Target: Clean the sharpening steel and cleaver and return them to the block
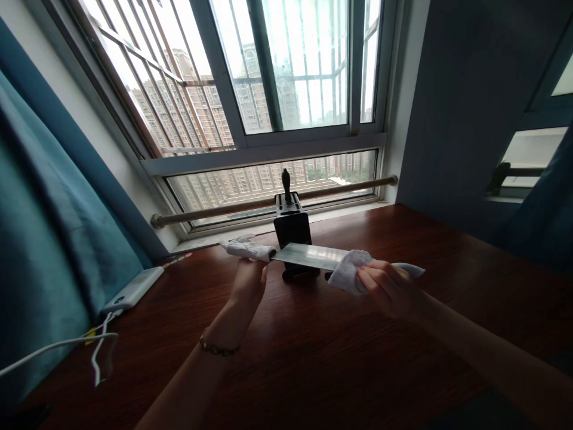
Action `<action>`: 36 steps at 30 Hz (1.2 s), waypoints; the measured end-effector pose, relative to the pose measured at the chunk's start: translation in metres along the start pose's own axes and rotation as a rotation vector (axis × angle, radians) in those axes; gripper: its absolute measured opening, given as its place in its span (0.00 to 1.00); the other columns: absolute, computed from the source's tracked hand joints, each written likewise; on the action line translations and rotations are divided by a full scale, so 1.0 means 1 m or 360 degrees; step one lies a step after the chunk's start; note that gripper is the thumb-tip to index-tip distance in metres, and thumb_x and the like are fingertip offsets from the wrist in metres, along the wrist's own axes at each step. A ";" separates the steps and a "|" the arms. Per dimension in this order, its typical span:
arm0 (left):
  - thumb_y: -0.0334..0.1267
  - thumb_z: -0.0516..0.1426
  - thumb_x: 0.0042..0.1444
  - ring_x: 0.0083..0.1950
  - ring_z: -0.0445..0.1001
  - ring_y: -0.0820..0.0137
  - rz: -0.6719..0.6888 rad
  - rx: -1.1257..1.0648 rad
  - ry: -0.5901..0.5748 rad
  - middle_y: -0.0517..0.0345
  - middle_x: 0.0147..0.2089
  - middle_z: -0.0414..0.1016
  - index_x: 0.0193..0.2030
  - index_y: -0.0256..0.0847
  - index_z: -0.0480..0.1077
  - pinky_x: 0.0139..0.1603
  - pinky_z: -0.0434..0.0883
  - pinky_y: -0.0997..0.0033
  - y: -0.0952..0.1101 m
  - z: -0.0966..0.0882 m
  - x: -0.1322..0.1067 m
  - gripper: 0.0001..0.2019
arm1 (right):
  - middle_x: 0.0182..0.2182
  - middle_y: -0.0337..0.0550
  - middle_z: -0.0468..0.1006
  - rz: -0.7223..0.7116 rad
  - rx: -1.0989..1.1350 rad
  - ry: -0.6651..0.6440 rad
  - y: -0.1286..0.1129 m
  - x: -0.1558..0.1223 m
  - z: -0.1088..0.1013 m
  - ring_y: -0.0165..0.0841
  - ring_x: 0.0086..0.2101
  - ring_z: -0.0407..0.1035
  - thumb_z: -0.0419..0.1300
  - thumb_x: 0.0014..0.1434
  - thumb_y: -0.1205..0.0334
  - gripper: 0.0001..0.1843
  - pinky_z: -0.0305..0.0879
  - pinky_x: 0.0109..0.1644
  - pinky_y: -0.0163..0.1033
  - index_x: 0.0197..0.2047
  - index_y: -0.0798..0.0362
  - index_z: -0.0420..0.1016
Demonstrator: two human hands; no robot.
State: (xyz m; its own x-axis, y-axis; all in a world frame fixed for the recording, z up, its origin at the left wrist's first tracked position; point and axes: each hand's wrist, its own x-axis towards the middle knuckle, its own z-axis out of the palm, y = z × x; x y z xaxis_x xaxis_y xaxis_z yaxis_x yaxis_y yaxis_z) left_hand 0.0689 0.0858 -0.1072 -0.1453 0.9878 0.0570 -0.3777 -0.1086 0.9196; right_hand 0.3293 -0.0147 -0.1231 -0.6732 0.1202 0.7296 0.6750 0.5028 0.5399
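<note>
A kitchen knife with a broad shiny blade (308,255) is held level above the table. My left hand (250,279) is closed around its handle end, with a crumpled white wrap (244,246) over it; only a short dark part shows by the blade. In my right hand (391,288), the fingers pinch a white cloth (351,272) that is folded over the blade's right end and hides it. A pale tail of cloth (412,270) sticks out beyond that hand. Behind the blade stands a black knife block (292,230), with one dark handle (286,184) rising from its top.
The reddish-brown wooden table (277,370) reaches back to a barred window (308,65) with a rail (233,209) across it. At the left lie a white power strip (134,289) and white cables (101,352), beside a teal curtain (40,227).
</note>
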 end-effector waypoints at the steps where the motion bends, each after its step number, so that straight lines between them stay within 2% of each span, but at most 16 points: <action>1: 0.19 0.56 0.42 0.47 0.72 0.64 -0.0129 -0.0062 -0.0058 0.55 0.39 0.71 0.42 0.39 0.65 0.50 0.71 0.62 0.002 0.000 -0.002 0.20 | 0.33 0.56 0.70 -0.0018 -0.0006 0.0004 0.004 0.001 0.000 0.43 0.36 0.66 0.53 0.58 0.76 0.09 0.68 0.36 0.44 0.43 0.72 0.67; 4: 0.12 0.47 0.40 0.46 0.74 0.63 -0.0533 -0.0309 -0.0147 0.47 0.41 0.72 0.39 0.34 0.64 0.43 0.75 0.63 0.011 0.002 -0.010 0.21 | 0.31 0.55 0.70 -0.0016 -0.0005 -0.0023 0.016 -0.001 0.002 0.42 0.36 0.66 0.53 0.58 0.77 0.08 0.68 0.35 0.44 0.41 0.70 0.67; 6: 0.12 0.44 0.39 0.47 0.73 0.62 -0.0636 -0.0554 -0.0101 0.41 0.44 0.71 0.41 0.31 0.63 0.41 0.75 0.63 0.020 0.004 -0.017 0.22 | 0.31 0.54 0.70 0.0010 -0.0017 -0.0045 0.023 -0.006 0.004 0.42 0.36 0.66 0.53 0.58 0.76 0.07 0.69 0.36 0.45 0.41 0.69 0.68; 9: 0.20 0.49 0.49 0.45 0.73 0.60 -0.0586 -0.0791 0.0040 0.41 0.42 0.69 0.42 0.31 0.62 0.39 0.76 0.58 0.032 0.006 -0.025 0.13 | 0.32 0.54 0.72 -0.0012 -0.0068 -0.0024 0.027 -0.016 0.006 0.42 0.38 0.67 0.53 0.59 0.76 0.08 0.70 0.38 0.45 0.41 0.68 0.68; 12: 0.30 0.52 0.56 0.33 0.72 0.70 -0.0522 -0.0834 0.0176 0.52 0.34 0.68 0.37 0.35 0.63 0.34 0.75 0.64 0.041 0.006 -0.027 0.02 | 0.35 0.54 0.74 -0.0149 -0.0079 0.0004 0.020 -0.021 0.006 0.40 0.39 0.69 0.55 0.58 0.76 0.08 0.71 0.40 0.42 0.41 0.66 0.71; 13: 0.30 0.52 0.57 0.30 0.69 0.74 -0.0519 -0.0854 0.0183 0.56 0.30 0.66 0.34 0.36 0.62 0.33 0.74 0.68 0.044 0.005 -0.026 0.02 | 0.36 0.54 0.74 -0.0189 -0.0063 0.0017 0.017 -0.022 0.006 0.40 0.39 0.69 0.55 0.58 0.75 0.08 0.71 0.41 0.41 0.41 0.66 0.72; 15: 0.29 0.50 0.58 0.25 0.65 0.79 -0.0522 -0.0893 0.0153 0.62 0.25 0.61 0.28 0.37 0.60 0.32 0.73 0.72 0.049 0.002 -0.025 0.07 | 0.37 0.52 0.75 -0.0183 -0.0007 0.0069 0.010 -0.022 0.007 0.38 0.39 0.70 0.55 0.58 0.75 0.07 0.71 0.41 0.40 0.40 0.65 0.73; 20: 0.32 0.49 0.61 0.23 0.62 0.80 -0.0360 -0.0946 0.0034 0.64 0.22 0.57 0.24 0.37 0.58 0.30 0.70 0.75 0.065 -0.005 -0.023 0.12 | 0.36 0.52 0.76 0.0005 0.0118 0.0201 -0.002 -0.020 0.016 0.39 0.39 0.70 0.57 0.56 0.77 0.07 0.72 0.39 0.41 0.40 0.65 0.72; 24: 0.37 0.54 0.59 0.23 0.60 0.79 -0.0097 -0.0953 -0.0012 0.64 0.22 0.57 0.24 0.39 0.59 0.31 0.70 0.74 0.075 -0.016 -0.024 0.13 | 0.38 0.52 0.75 0.0158 0.0280 0.0245 -0.006 -0.015 0.030 0.39 0.42 0.68 0.58 0.56 0.78 0.13 0.70 0.42 0.42 0.46 0.66 0.69; 29: 0.45 0.56 0.55 0.24 0.58 0.75 0.0382 -0.0562 0.0084 0.63 0.22 0.57 0.23 0.43 0.59 0.40 0.71 0.64 0.102 -0.047 -0.013 0.14 | 0.38 0.50 0.72 0.0575 0.0502 0.0377 -0.005 -0.030 0.054 0.38 0.43 0.65 0.53 0.58 0.76 0.16 0.67 0.44 0.44 0.50 0.59 0.66; 31: 0.47 0.54 0.57 0.25 0.59 0.74 0.0743 -0.0504 0.0162 0.63 0.21 0.57 0.23 0.44 0.60 0.40 0.70 0.66 0.122 -0.060 0.000 0.15 | 0.36 0.50 0.70 0.0791 0.0544 0.0353 -0.005 -0.046 0.068 0.38 0.41 0.65 0.50 0.59 0.75 0.14 0.67 0.42 0.44 0.48 0.57 0.66; 33: 0.48 0.53 0.58 0.28 0.61 0.74 0.1079 -0.0521 0.0037 0.65 0.22 0.58 0.23 0.43 0.59 0.40 0.68 0.69 0.143 -0.067 0.019 0.16 | 0.36 0.49 0.68 0.0926 0.0589 0.0230 -0.008 -0.061 0.080 0.37 0.39 0.64 0.49 0.60 0.74 0.12 0.66 0.41 0.45 0.46 0.56 0.66; 35: 0.47 0.49 0.61 0.32 0.62 0.78 0.1400 -0.0499 -0.0106 0.66 0.25 0.59 0.27 0.41 0.58 0.43 0.66 0.74 0.163 -0.061 0.038 0.15 | 0.35 0.48 0.67 0.0980 0.0662 0.0129 -0.013 -0.071 0.089 0.36 0.37 0.64 0.48 0.60 0.74 0.12 0.66 0.40 0.44 0.45 0.56 0.66; 36: 0.50 0.48 0.62 0.31 0.61 0.80 0.1520 -0.0515 -0.0064 0.67 0.25 0.56 0.28 0.40 0.56 0.42 0.65 0.75 0.170 -0.053 0.048 0.17 | 0.35 0.48 0.67 0.0996 0.0700 0.0102 -0.015 -0.074 0.092 0.36 0.37 0.64 0.48 0.60 0.74 0.12 0.65 0.39 0.43 0.44 0.55 0.66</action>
State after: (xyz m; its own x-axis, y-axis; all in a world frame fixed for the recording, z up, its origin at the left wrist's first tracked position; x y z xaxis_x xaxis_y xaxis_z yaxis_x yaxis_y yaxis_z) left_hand -0.0505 0.1083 0.0317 -0.4879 0.4740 0.7330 -0.3501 -0.8755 0.3331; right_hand 0.3414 0.0479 -0.2243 -0.1772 0.4516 0.8744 0.7333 0.6532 -0.1888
